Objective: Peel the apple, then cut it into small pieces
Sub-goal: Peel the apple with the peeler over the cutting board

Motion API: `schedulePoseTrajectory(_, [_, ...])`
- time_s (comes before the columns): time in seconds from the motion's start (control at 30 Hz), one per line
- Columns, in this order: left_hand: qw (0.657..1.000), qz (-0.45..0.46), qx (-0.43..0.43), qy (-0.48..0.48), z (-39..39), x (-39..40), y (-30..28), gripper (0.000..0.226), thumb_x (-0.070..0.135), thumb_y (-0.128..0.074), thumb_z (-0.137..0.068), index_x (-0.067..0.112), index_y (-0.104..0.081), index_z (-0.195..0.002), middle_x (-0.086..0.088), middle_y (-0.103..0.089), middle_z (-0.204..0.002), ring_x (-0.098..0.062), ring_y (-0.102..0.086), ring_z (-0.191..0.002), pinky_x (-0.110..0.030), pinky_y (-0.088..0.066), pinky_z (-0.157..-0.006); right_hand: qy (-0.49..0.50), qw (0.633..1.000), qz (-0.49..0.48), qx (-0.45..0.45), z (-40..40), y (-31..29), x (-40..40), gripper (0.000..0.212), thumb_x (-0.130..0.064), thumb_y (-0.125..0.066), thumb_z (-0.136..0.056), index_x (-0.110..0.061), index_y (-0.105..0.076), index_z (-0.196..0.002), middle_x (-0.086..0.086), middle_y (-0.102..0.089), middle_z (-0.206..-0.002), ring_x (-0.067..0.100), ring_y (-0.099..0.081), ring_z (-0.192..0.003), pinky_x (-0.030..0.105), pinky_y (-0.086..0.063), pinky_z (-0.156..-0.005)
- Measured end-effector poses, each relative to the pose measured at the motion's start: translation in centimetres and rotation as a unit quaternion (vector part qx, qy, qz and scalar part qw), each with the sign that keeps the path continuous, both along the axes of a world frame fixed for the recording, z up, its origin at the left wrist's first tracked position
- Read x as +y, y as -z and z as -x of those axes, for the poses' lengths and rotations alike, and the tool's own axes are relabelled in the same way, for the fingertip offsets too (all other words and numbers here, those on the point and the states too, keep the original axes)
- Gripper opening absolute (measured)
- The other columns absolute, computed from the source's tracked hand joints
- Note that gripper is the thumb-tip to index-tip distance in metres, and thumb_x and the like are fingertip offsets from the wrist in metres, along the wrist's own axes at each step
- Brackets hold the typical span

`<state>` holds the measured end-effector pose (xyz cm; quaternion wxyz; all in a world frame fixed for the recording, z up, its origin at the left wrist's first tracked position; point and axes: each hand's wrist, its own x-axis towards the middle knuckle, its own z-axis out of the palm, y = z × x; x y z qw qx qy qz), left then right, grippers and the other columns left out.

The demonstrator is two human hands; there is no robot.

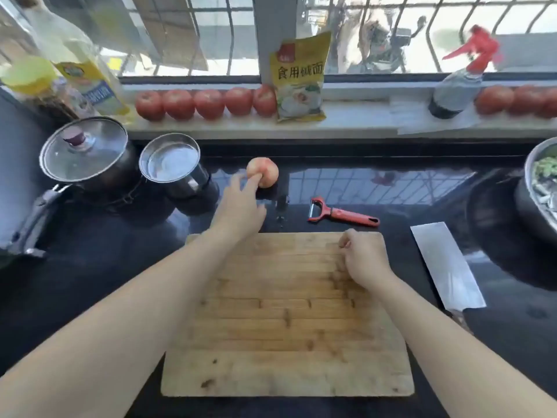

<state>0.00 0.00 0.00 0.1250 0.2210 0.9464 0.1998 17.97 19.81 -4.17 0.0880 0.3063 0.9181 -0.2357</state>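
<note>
A pale pink-and-yellow apple [264, 172] sits on the dark counter behind a wooden cutting board [286, 342]. My left hand [241, 206] reaches over the board's far edge, fingers spread, with the fingertips touching the apple's near side. My right hand [363, 260] hovers over the board's far right corner, fingers loosely curled and holding nothing. A red peeler [340, 213] lies on the counter just beyond the board, right of the apple. A cleaver [446, 267] lies flat to the right of the board.
A lidded pot [87, 152] and a steel cup [170, 159] stand at the left. A row of tomatoes [205, 104], a yellow packet [300, 76] and a spray bottle [461, 79] line the windowsill. A bowl of greens [539, 182] sits at the right edge.
</note>
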Motion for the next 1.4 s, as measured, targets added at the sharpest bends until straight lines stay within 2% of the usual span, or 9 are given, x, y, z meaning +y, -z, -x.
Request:
schedulePoseTrajectory(0.13, [0.996,0.081,-0.041,0.022,5.6,5.9,1.3,0.074,0.035,-0.066,-0.096,0.032,-0.027,-0.159,-0.011,-0.011,-0.165,-0.042,-0.024,-0.145,-0.051,-0.031,-0.117,0.049,0.998,0.023,0.011,0.2,1.2,0.4,0.025,-0.009,-0.052,-0.085,-0.033,-0.061,-0.083,-0.012,-0.06,-0.084,0.015,-0.057,-0.081,0.034,-0.054,-0.072])
schedulePoseTrajectory(0.2, [0.993,0.11,-0.043,0.026,6.4,6.9,3.0,0.065,0.026,-0.064,-0.096,0.033,-0.036,-0.154,-0.01,-0.017,-0.161,-0.041,-0.025,-0.139,-0.05,-0.035,-0.114,0.054,0.998,0.037,0.004,0.1,1.4,0.3,0.029,-0.004,-0.049,-0.088,-0.029,-0.065,-0.09,-0.009,-0.057,-0.088,0.017,-0.055,-0.084,0.03,-0.05,-0.073])
schedulePoseTrajectory(0.33, [0.999,0.033,0.026,0.001,5.5,5.3,3.1,0.054,0.016,-0.067,-0.088,0.034,-0.053,-0.138,-0.005,-0.034,-0.145,-0.034,-0.034,-0.125,-0.046,-0.046,-0.102,0.056,0.998,0.036,-0.007,0.2,1.3,0.8,0.029,-0.002,-0.046,-0.091,-0.022,-0.065,-0.099,-0.006,-0.059,-0.099,0.017,-0.051,-0.089,0.029,-0.043,-0.072])
schedulePoseTrajectory(0.57, [0.988,-0.126,0.034,-0.087,-10.5,-5.8,-0.3,0.058,0.024,-0.083,-0.08,0.045,-0.059,-0.128,0.016,-0.036,-0.131,-0.016,-0.041,-0.122,-0.031,-0.043,-0.102,0.055,0.997,0.045,-0.008,0.1,0.6,0.4,0.024,-0.003,-0.047,-0.094,-0.019,-0.064,-0.101,0.0,-0.061,-0.107,0.018,-0.048,-0.09,0.03,-0.031,-0.07])
schedulePoseTrajectory(0.7, [0.993,-0.062,0.007,-0.096,-18.7,-10.2,0.9,0.057,0.022,-0.084,-0.082,0.038,-0.061,-0.132,0.008,-0.04,-0.14,-0.017,-0.041,-0.126,-0.025,-0.041,-0.091,0.044,0.998,0.042,-0.007,0.0,0.9,0.3,0.021,-0.007,-0.048,-0.094,-0.019,-0.064,-0.1,0.001,-0.061,-0.109,0.019,-0.049,-0.092,0.032,-0.036,-0.073])
schedulePoseTrajectory(0.9, [1.0,0.021,0.002,0.011,-19.6,-11.4,3.7,0.065,0.023,-0.086,-0.08,0.035,-0.056,-0.136,-0.007,-0.038,-0.15,-0.035,-0.034,-0.137,-0.046,-0.058,-0.085,0.042,0.999,0.031,-0.001,-0.2,1.3,0.0,0.021,-0.009,-0.048,-0.095,-0.018,-0.066,-0.1,0.001,-0.06,-0.107,0.018,-0.047,-0.093,0.03,-0.036,-0.074])
schedulePoseTrajectory(1.1, [0.999,0.012,-0.041,-0.015,-20.0,-11.2,2.4,0.087,0.046,-0.074,-0.09,0.047,-0.02,-0.158,0.003,-0.006,-0.164,-0.023,-0.009,-0.151,-0.044,-0.038,-0.117,0.053,0.995,-0.041,0.078,1.2,1.0,1.8,0.024,-0.005,-0.047,-0.094,-0.013,-0.061,-0.113,0.009,-0.054,-0.12,0.033,-0.052,-0.111,0.041,-0.045,-0.088])
schedulePoseTrajectory(1.23, [0.993,-0.067,-0.063,-0.08,-21.3,-13.1,1.1,0.088,0.046,-0.073,-0.091,0.052,-0.016,-0.157,0.009,-0.005,-0.164,-0.018,-0.018,-0.151,-0.04,-0.033,-0.116,-0.066,0.991,-0.12,0.0,4.5,1.1,3.1,0.036,-0.008,-0.052,-0.093,-0.014,-0.055,-0.128,0.013,-0.053,-0.125,0.035,-0.045,-0.116,0.044,-0.042,-0.095])
schedulePoseTrajectory(1.4, [0.982,-0.11,-0.093,-0.119,-23.4,-17.4,-0.1,0.071,0.033,-0.062,-0.1,0.051,-0.022,-0.155,0.023,-0.012,-0.156,-0.008,-0.03,-0.146,-0.032,-0.036,-0.113,-0.131,0.975,-0.18,-0.015,6.3,1.5,3.2,0.022,-0.012,-0.058,-0.093,-0.015,-0.06,-0.114,0.013,-0.059,-0.113,0.035,-0.052,-0.108,0.045,-0.046,-0.088])
